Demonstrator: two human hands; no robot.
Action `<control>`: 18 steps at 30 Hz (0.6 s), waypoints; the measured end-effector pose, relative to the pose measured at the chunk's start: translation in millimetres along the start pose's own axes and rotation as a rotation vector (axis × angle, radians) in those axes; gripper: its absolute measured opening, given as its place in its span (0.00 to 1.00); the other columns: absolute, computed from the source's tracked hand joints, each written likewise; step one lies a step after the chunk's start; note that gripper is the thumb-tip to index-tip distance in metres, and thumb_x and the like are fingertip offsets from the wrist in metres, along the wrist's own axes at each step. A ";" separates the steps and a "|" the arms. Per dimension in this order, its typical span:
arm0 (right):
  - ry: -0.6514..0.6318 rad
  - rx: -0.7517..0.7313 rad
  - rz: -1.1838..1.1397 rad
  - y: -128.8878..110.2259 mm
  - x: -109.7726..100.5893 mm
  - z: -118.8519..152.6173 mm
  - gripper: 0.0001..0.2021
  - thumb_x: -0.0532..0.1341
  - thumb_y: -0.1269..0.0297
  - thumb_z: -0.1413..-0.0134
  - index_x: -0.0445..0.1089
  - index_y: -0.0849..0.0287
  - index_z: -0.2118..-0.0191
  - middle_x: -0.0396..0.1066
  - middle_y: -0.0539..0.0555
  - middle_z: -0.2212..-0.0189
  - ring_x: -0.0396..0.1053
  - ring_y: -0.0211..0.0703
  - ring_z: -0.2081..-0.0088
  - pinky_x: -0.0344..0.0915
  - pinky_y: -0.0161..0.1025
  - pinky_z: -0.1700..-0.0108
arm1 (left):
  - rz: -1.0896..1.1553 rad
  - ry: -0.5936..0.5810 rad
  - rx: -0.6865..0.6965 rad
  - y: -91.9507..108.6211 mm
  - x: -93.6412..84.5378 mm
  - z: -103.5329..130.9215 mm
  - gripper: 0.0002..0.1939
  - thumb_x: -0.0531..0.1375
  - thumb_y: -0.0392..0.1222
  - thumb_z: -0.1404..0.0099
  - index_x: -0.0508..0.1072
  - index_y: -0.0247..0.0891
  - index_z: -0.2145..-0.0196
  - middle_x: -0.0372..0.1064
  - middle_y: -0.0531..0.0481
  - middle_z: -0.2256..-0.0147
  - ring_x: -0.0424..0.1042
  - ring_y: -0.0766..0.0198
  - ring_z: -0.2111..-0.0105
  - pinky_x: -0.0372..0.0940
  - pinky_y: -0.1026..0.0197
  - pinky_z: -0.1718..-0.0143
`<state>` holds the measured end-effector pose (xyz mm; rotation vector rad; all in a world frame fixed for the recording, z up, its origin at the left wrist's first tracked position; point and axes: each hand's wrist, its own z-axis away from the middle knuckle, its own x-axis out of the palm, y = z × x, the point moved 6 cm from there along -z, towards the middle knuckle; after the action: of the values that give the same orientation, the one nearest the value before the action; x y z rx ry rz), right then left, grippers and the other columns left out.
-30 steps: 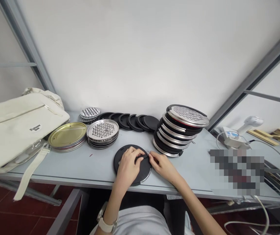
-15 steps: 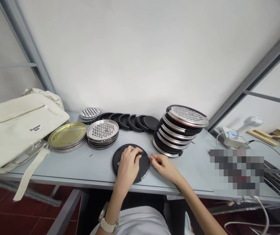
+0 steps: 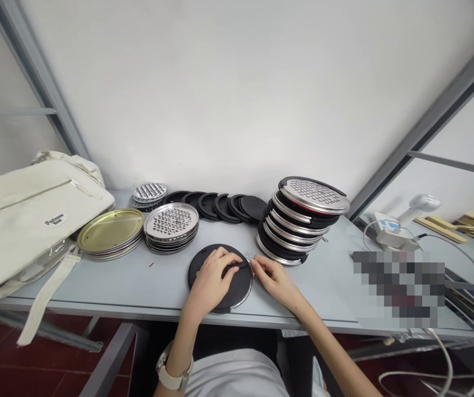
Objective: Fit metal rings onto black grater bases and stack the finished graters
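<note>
A round black disc (image 3: pixel 237 286) with a strip of silver rim at its lower right lies near the table's front edge. My left hand (image 3: pixel 212 281) rests on top of it, palm down, with thumb and fingertips bent onto its surface. At the disc's right edge, my right hand (image 3: pixel 273 278) is closed in a pinch beside a small metal loop (image 3: pixel 250 259); what sits between its fingertips is too small to make out. A tall stack of black and silver discs (image 3: pixel 303 220) stands behind my right hand.
Grater plates (image 3: pixel 171 221), gold-topped lids (image 3: pixel 110 231) and smaller graters (image 3: pixel 149 192) are stacked on the left. Black discs (image 3: pixel 222 208) overlap along the wall. A cream bag (image 3: pixel 21 220) lies far left; a white device with cables (image 3: pixel 392 231) is at right.
The black disc has turned slightly under my left hand, its silver rim strip showing more at the lower right. My right fingertips have moved slightly up against its edge. The view has shifted a little.
</note>
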<state>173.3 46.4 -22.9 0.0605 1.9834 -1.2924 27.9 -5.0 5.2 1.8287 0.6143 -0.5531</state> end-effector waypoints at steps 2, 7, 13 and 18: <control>-0.001 0.003 0.009 0.1 0.0 -0.3 0.18 0.46 0.54 0.35 0.55 0.58 0.75 0.52 0.45 0.79 0.51 0.34 0.76 0.49 0.33 0.73 | 0.026 -0.013 0.003 0.9 -0.1 0.4 0.09 0.53 0.35 0.35 0.71 0.44 0.60 0.65 0.51 0.61 0.65 0.61 0.57 0.61 0.59 0.54; -0.044 -0.005 0.066 -5.4 0.5 -0.4 0.20 0.44 0.54 0.35 0.54 0.58 0.76 0.53 0.46 0.80 0.52 0.35 0.76 0.50 0.34 0.72 | 0.029 -0.005 0.003 1.4 0.1 0.3 0.08 0.53 0.35 0.35 0.71 0.42 0.61 0.65 0.50 0.61 0.66 0.61 0.58 0.62 0.58 0.54; 0.002 0.003 0.126 -7.3 -1.5 -1.4 0.20 0.44 0.55 0.35 0.54 0.58 0.77 0.53 0.45 0.81 0.52 0.35 0.76 0.51 0.34 0.72 | 0.012 -0.005 0.009 4.4 -1.3 2.0 0.07 0.55 0.37 0.36 0.71 0.42 0.60 0.65 0.50 0.61 0.66 0.61 0.58 0.61 0.58 0.54; -0.005 0.006 0.169 -6.8 -0.2 -1.9 0.20 0.45 0.56 0.35 0.53 0.57 0.77 0.51 0.45 0.82 0.51 0.35 0.77 0.49 0.34 0.73 | 0.024 -0.017 0.001 4.5 -0.5 3.0 0.07 0.55 0.37 0.35 0.70 0.43 0.61 0.65 0.51 0.61 0.65 0.62 0.57 0.61 0.59 0.54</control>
<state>169.6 44.7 -17.2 0.2230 1.9260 -1.1890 30.2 -9.2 7.8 1.8282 0.5795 -0.5525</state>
